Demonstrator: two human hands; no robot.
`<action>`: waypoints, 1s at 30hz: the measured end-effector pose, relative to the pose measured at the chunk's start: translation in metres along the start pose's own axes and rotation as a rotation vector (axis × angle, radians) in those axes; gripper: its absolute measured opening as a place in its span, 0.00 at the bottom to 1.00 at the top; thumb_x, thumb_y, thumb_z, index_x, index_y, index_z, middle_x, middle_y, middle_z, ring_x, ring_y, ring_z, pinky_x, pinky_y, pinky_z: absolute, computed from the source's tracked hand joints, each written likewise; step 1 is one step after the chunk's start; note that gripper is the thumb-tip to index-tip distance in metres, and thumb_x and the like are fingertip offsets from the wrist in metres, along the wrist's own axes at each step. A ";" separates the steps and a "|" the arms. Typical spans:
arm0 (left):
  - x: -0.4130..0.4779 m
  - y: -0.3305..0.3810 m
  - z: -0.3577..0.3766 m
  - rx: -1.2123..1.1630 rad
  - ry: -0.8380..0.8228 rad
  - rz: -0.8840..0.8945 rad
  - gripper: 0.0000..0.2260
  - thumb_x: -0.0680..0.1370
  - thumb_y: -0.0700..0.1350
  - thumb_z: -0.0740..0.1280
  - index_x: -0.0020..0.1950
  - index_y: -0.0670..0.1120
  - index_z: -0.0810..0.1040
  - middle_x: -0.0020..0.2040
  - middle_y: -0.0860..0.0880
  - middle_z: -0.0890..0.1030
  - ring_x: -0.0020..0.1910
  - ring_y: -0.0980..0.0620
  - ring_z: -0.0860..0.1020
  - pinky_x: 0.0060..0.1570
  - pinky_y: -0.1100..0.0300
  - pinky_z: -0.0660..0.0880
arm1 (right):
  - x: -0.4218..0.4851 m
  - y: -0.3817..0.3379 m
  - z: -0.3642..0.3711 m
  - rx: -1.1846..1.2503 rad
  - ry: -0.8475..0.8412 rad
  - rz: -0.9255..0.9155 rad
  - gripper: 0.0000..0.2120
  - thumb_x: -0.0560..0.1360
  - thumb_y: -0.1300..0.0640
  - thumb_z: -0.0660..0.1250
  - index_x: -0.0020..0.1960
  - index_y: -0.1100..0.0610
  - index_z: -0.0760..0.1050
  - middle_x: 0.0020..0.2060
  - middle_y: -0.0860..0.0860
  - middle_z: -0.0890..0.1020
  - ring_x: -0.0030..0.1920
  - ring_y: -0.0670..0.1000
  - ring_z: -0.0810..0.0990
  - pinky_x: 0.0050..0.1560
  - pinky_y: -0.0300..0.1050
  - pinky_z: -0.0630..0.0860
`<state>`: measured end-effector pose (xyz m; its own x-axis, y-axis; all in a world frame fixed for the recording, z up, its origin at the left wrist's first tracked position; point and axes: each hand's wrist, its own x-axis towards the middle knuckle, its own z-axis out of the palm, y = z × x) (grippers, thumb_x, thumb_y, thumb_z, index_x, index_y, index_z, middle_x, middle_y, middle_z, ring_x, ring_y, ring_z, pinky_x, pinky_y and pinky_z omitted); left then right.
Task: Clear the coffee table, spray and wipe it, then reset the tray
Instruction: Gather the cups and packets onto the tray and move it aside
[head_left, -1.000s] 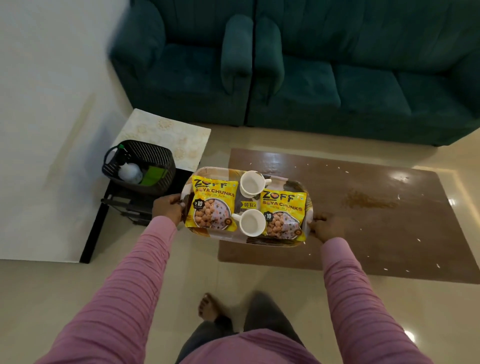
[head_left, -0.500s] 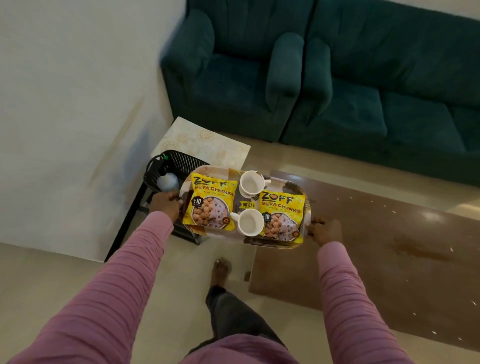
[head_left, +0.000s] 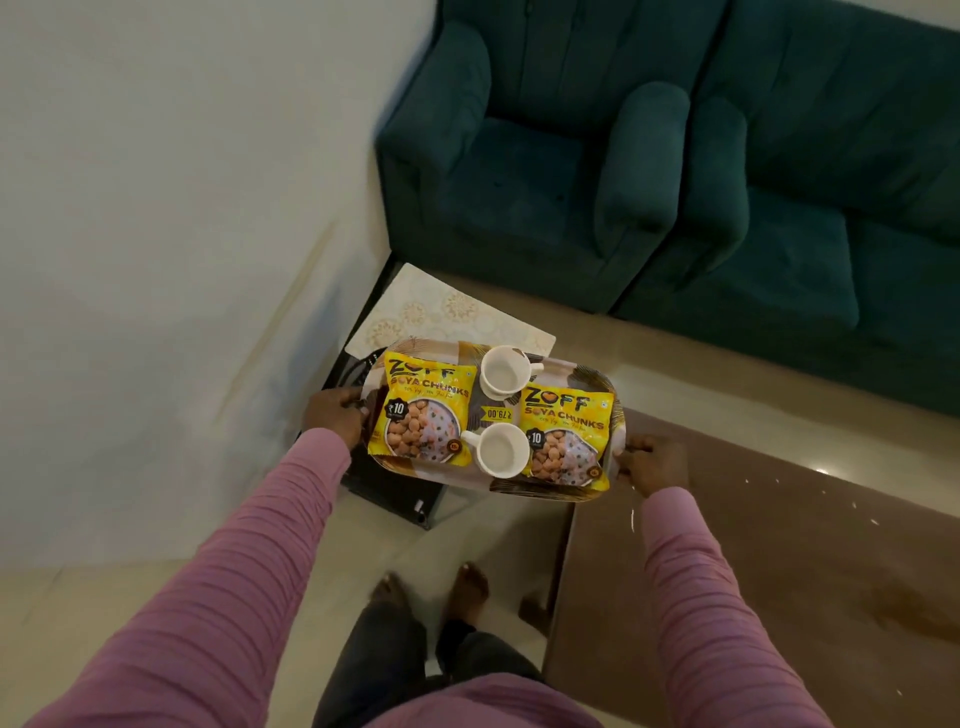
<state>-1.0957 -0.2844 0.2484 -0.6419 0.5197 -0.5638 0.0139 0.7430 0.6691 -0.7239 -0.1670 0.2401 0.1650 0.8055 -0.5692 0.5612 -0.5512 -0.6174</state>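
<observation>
Nearest: my pink sleeves (head_left: 223, 597) and dark trousers (head_left: 395, 660), bare feet (head_left: 467, 587) on the pale tile floor (head_left: 104, 623). To my right is the glossy brown bench (head_left: 779, 561), its corner by my feet. White crumbs (head_left: 874, 521) are scattered over it and a brownish smear (head_left: 906, 608) sits near the frame's right edge.

Both arms reach forward. My left hand (head_left: 335, 415) grips the left end of the tray (head_left: 582, 373), fingers curled around the rim. My right hand (head_left: 652, 465) grips the right end the same way, knuckles up. The tray is held in the air, level, its right end above the bench's far corner and its left end over the small side bench (head_left: 384, 483).

On the tray:
- Left yellow Zoff soya chunks packet (head_left: 421, 415), lying flat, print facing me.
- Right yellow Zoff soya chunks packet (head_left: 563, 436), flat, just beside my right hand.
- Near white cup (head_left: 498, 449) between the packets, handle pointing left, touching both packets.
- Far white cup (head_left: 504, 371) at the far rim, handle pointing right.
- A 79.00 price label (head_left: 497, 414), upside down, between the two cups.

Beyond the tray, a cream patterned mat (head_left: 447, 312) lies on the side bench. A black basket (head_left: 358, 370) is mostly hidden under the tray's left end; I cannot tell what is in it. Farther back are a dark teal armchair (head_left: 530, 171) and a matching sofa (head_left: 841, 218) beside it, arms touching. A white wall (head_left: 182, 208) fills the left.
</observation>
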 end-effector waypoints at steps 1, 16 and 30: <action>0.012 0.005 -0.004 0.004 -0.003 -0.008 0.17 0.77 0.35 0.66 0.64 0.46 0.79 0.61 0.44 0.81 0.56 0.39 0.80 0.60 0.44 0.76 | 0.004 -0.010 0.005 -0.006 0.004 -0.005 0.06 0.71 0.67 0.70 0.39 0.57 0.79 0.39 0.62 0.84 0.42 0.61 0.83 0.50 0.61 0.80; 0.213 0.120 -0.026 0.111 -0.090 0.139 0.16 0.77 0.35 0.65 0.65 0.42 0.78 0.61 0.41 0.81 0.58 0.41 0.79 0.64 0.48 0.74 | 0.088 -0.127 0.111 0.138 0.115 0.044 0.13 0.73 0.69 0.68 0.57 0.65 0.79 0.39 0.57 0.82 0.41 0.58 0.82 0.51 0.56 0.80; 0.412 0.059 0.079 0.099 -0.151 0.044 0.15 0.77 0.32 0.64 0.62 0.40 0.80 0.53 0.41 0.83 0.52 0.39 0.81 0.54 0.41 0.79 | 0.269 -0.069 0.235 0.194 0.099 0.105 0.11 0.73 0.69 0.68 0.55 0.65 0.80 0.44 0.61 0.83 0.45 0.60 0.83 0.50 0.55 0.81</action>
<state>-1.2986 0.0067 0.0177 -0.5166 0.6048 -0.6062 0.1198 0.7520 0.6482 -0.9089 0.0366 0.0021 0.2983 0.7538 -0.5856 0.3723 -0.6568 -0.6558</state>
